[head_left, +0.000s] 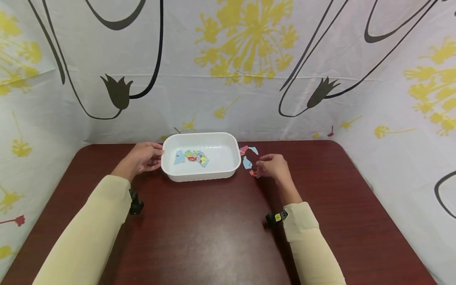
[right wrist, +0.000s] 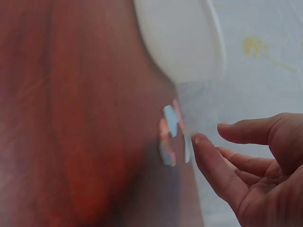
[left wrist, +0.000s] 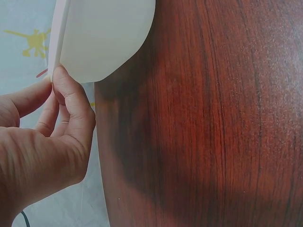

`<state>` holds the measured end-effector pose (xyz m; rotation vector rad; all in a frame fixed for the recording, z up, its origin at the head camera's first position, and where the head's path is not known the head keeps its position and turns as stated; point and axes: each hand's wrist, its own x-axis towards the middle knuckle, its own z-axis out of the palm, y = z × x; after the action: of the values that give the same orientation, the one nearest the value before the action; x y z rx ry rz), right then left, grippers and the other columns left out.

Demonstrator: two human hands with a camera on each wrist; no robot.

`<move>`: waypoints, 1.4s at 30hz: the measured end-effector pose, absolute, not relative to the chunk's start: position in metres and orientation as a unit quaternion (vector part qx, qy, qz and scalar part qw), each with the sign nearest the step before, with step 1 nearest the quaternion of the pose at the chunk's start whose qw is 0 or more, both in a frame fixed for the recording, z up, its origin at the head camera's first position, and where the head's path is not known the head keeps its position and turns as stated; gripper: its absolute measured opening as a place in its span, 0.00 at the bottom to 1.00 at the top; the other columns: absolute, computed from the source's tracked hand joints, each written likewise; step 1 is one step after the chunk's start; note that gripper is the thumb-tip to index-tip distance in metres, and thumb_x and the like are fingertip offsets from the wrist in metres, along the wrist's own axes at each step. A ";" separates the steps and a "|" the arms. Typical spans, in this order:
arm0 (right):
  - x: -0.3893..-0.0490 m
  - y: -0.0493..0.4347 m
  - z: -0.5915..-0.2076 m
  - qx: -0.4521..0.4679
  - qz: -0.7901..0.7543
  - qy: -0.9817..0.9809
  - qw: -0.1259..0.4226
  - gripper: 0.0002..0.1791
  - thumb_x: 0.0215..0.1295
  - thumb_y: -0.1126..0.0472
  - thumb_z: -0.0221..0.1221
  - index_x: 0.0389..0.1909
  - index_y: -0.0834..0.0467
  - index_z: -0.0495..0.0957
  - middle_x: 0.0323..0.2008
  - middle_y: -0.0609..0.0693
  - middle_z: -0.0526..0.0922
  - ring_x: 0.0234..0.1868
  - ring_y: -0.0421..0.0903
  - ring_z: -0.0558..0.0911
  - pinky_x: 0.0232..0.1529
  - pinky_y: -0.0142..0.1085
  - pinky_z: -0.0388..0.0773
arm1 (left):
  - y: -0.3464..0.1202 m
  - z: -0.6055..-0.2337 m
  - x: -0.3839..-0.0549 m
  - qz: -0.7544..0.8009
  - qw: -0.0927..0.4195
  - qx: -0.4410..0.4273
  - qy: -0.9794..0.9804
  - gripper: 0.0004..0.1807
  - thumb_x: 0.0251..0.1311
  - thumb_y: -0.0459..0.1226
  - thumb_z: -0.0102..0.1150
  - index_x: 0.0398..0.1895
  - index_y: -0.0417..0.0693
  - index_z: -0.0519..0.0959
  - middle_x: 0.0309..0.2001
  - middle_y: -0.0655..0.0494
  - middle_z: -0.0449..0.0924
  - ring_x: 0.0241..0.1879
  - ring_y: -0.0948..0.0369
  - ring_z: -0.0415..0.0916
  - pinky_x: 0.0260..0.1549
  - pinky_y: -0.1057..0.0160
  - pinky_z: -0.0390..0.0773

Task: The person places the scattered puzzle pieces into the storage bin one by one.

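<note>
A white plastic tray (head_left: 199,175) stands near the table's far edge, with several cut map-like paper pieces (head_left: 192,156) lying in its left half. My left hand (head_left: 145,156) pinches the tray's left rim between thumb and fingers, as the left wrist view (left wrist: 56,71) also shows at the rim. Right of the tray, a light blue paper piece (head_left: 247,162) lies among several loose ones, including a red and blue piece (head_left: 254,173). Just beside these hovers my right hand (head_left: 273,166), thumb and index finger apart with nothing between them in the right wrist view.
The dark red wood-grain table (head_left: 213,225) extends toward me. Behind it hangs a white cloth (head_left: 178,103) printed with yellow and grey flowers, close beyond the tray. Both forearms have pale yellow sleeves (head_left: 89,225) and dark wrist cameras (head_left: 135,202).
</note>
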<state>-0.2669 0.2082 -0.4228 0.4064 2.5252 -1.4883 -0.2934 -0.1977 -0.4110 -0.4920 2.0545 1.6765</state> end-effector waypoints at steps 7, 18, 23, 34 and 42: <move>-0.264 0.215 -0.441 0.140 -0.493 0.851 0.113 0.20 0.64 0.65 0.61 0.55 0.69 0.74 0.40 0.63 0.84 0.30 0.45 0.86 0.34 0.37 0.85 | -0.198 -0.410 -0.292 0.607 0.220 -0.177 0.743 0.22 0.72 0.38 0.50 0.66 0.45 0.65 0.44 0.49 0.73 0.32 0.61 0.76 0.42 0.61 0.82; -0.259 0.206 -0.450 0.150 -0.436 0.884 0.076 0.14 0.62 0.62 0.64 0.46 0.64 0.78 0.38 0.60 0.81 0.25 0.43 0.83 0.29 0.34 0.83 | -0.197 -0.406 -0.291 0.612 0.220 -0.182 0.738 0.22 0.71 0.38 0.51 0.66 0.45 0.66 0.41 0.51 0.75 0.31 0.61 0.76 0.41 0.61 0.82; -0.258 0.204 -0.451 0.153 -0.420 0.891 0.077 0.14 0.60 0.62 0.67 0.44 0.65 0.79 0.37 0.60 0.81 0.25 0.43 0.83 0.30 0.34 0.83 | -0.197 -0.407 -0.290 0.610 0.218 -0.182 0.740 0.21 0.72 0.38 0.50 0.65 0.45 0.66 0.42 0.51 0.74 0.30 0.62 0.75 0.39 0.63 0.82; -0.257 0.201 -0.448 0.152 -0.422 0.891 0.075 0.13 0.57 0.66 0.67 0.42 0.65 0.78 0.36 0.60 0.80 0.26 0.46 0.83 0.28 0.36 0.84 | -0.197 -0.411 -0.291 0.605 0.218 -0.190 0.742 0.21 0.72 0.38 0.50 0.65 0.46 0.66 0.45 0.49 0.73 0.31 0.61 0.75 0.39 0.63 0.82; -0.262 0.202 -0.443 0.146 -0.401 0.902 0.061 0.05 0.63 0.65 0.60 0.38 0.62 0.79 0.36 0.59 0.82 0.32 0.50 0.83 0.30 0.38 0.84 | -0.195 -0.411 -0.294 0.603 0.217 -0.195 0.742 0.22 0.72 0.38 0.50 0.66 0.47 0.66 0.46 0.49 0.73 0.32 0.61 0.75 0.39 0.64 0.82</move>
<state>-0.2617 0.2023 -0.4432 0.4416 2.7289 -1.2123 -0.2936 -0.1949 -0.4108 -0.5414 2.0554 1.6714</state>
